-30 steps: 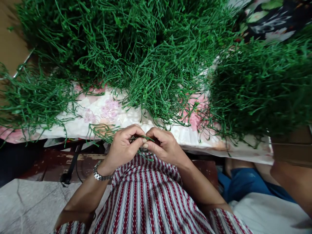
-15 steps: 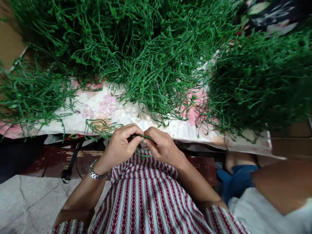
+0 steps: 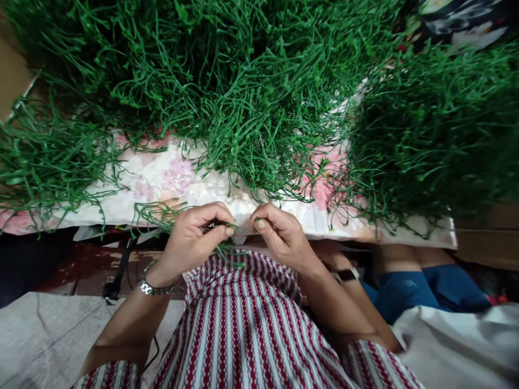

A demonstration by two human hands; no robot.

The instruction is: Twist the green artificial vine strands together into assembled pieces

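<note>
A bunch of thin green stems [image 3: 156, 215], plastic-looking and branched at the tips, runs through my left hand [image 3: 205, 232]. Its fingers are closed round the bunch, and stem ends [image 3: 232, 254] hang out below them. A small gap to the right, my right hand [image 3: 279, 235] is pinched shut, thumb against forefinger. A tiny green end shows at that pinch; the rest of what it holds is hidden. Both hands are above my lap at the front edge of the flowered cloth [image 3: 219, 189]. Just beyond lies a large heap of loose green stems [image 3: 251, 119].
More green stems are piled at the left [image 3: 52, 156] and right [image 3: 430, 140]. Cardboard [image 3: 486, 243] stands at the right edge. Beside my right forearm is another person's arm with a dark-faced wristband [image 3: 346, 274], near blue shorts [image 3: 409, 294]. A dark strap [image 3: 117, 275] hangs at left.
My hands have drawn apart, the right one moving right and the left one slightly left with its bunch. The other person's arm has swung in close to my right forearm.
</note>
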